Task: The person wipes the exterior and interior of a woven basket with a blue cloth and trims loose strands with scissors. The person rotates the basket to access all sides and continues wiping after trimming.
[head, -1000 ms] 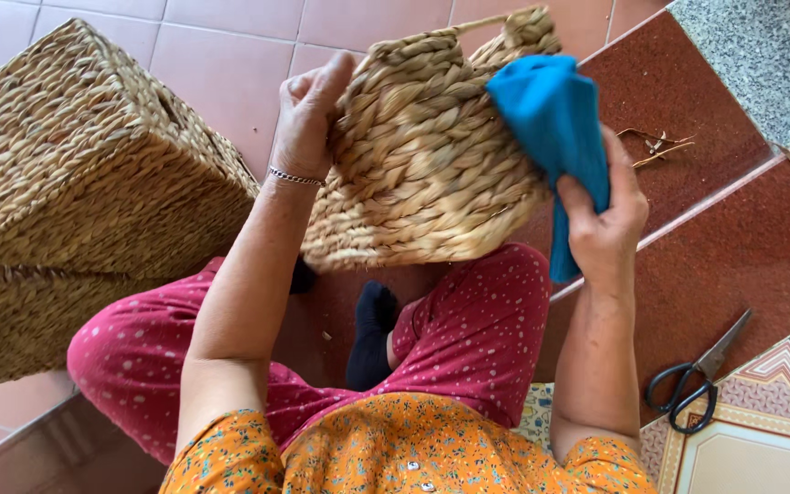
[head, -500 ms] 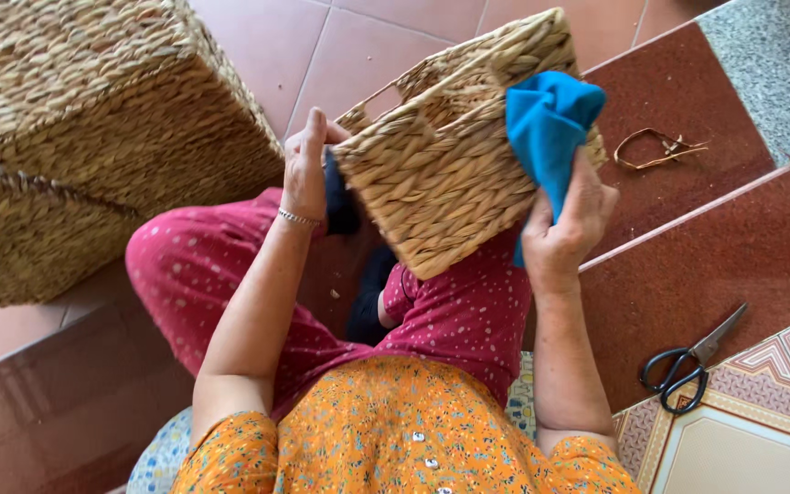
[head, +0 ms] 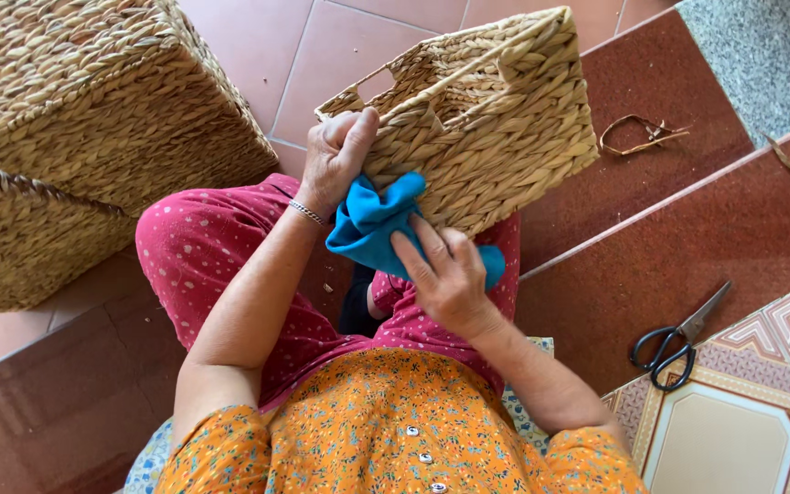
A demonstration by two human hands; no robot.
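On the lap: woven basket (head: 486,119) tipped lower, left hand (head: 340,155) clamped on its rim; blue cloth (head: 372,224) moved from far corner to near side, pressed under right hand (head: 445,279).

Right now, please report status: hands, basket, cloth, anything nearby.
Left hand grips woven basket at its rim. Right hand presses blue cloth against basket side. Scissors on floor, apart.

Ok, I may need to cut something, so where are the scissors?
In the head view, the scissors lie on the floor at the right, beside the patterned tile, apart from both hands.
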